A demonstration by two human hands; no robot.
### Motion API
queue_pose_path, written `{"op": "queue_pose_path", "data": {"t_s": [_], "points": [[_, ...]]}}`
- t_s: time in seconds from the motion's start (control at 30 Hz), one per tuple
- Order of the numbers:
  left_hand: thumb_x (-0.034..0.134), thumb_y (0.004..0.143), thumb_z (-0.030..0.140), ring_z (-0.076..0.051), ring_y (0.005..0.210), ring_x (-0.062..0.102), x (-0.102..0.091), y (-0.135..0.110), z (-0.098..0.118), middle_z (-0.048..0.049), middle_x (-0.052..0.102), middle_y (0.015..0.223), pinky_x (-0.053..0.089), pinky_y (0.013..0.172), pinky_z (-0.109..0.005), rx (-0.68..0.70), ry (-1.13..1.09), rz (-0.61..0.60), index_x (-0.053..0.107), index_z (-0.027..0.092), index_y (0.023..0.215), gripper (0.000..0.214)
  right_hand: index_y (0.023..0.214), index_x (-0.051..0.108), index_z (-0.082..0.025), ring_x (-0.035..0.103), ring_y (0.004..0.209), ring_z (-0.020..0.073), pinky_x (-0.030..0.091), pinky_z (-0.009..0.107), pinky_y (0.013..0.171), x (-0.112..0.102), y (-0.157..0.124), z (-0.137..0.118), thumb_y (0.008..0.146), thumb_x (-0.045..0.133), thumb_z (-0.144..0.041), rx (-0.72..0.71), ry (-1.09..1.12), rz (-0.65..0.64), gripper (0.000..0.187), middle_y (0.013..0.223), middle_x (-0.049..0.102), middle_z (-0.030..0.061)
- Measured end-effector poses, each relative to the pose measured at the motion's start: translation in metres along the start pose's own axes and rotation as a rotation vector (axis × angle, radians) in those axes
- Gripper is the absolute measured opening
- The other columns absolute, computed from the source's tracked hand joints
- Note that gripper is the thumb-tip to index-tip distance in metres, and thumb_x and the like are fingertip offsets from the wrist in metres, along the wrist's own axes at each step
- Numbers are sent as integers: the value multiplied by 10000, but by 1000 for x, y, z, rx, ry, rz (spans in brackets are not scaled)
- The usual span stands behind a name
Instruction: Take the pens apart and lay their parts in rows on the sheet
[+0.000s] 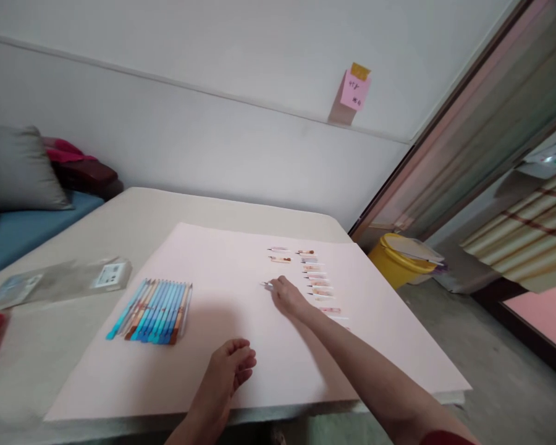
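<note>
Pinched piece beside row

Left hand (230, 369): loosely curled; fingertip contact, cannot tell. Right hand (287, 296) pinches pale pointed piece (267, 284) over pink sheet (227, 262), left of row of short pieces (322, 282). Risk: forearm drift could skew row; slack pinch could drop piece.

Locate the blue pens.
Head view: the blue pens lie on the pink sheet's left part, between the clear bag and the left hand.

Open sheet (222, 259) beyond blue pens (160, 312)
</note>
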State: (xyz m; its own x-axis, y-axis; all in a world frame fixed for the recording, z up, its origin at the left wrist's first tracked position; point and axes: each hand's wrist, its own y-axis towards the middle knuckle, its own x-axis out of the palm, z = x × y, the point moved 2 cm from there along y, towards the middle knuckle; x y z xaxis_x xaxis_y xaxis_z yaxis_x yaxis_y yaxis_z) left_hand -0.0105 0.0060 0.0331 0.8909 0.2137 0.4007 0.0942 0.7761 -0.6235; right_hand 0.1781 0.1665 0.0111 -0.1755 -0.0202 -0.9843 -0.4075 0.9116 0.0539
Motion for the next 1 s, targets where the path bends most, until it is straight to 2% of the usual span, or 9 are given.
{"op": "queue_pose_path", "data": {"t_s": [0.17, 0.3, 0.4, 0.8, 1.0], "points": [[689, 657, 286, -127, 694, 608, -1, 6, 0, -67, 649, 806, 453, 627, -240, -1, -10, -14, 589, 146, 883, 283, 1011, 570, -136, 497, 840, 158, 367, 253, 743, 3, 39, 42, 876, 378, -125, 34, -59, 9, 235, 986, 532, 106], [686, 659, 284, -124, 695, 607, -2, 10, -2, -73, 652, 824, 448, 624, -236, -57, -8, -14, 587, 145, 874, 274, 1016, 587, -139, 467, 970, 196, 338, 279, 802, 7, 60, 60, 857, 420, -121, 45, -90, 21, 232, 1017, 549, 122], [690, 651, 289, -129, 691, 608, -3, 13, -5, -77, 654, 813, 446, 619, -239, -81, -4, -12, 592, 144, 858, 271, 1066, 574, -167, 436, 1036, 224, 314, 308, 825, 7, 65, 68, 854, 434, -139, 57, -110, 41, 255, 1068, 549, 122], [687, 653, 285, -124, 685, 602, 0, 10, -5, -69, 653, 802, 442, 616, -232, -97, -14, -18, 593, 152, 832, 242, 1025, 577, -180, 450, 970, 225, 295, 309, 779, 1, 53, 68, 875, 390, -172, 96, -140, 109, 240, 1077, 561, 111], [694, 635, 269, -122, 671, 595, 4, 6, -3, -66, 650, 802, 431, 610, -231, -90, -14, -8, 582, 151, 842, 264, 1026, 582, -158, 443, 978, 229, 293, 320, 799, -8, 45, 50, 856, 385, -130, 75, -123, 144, 261, 1078, 553, 127]]}}
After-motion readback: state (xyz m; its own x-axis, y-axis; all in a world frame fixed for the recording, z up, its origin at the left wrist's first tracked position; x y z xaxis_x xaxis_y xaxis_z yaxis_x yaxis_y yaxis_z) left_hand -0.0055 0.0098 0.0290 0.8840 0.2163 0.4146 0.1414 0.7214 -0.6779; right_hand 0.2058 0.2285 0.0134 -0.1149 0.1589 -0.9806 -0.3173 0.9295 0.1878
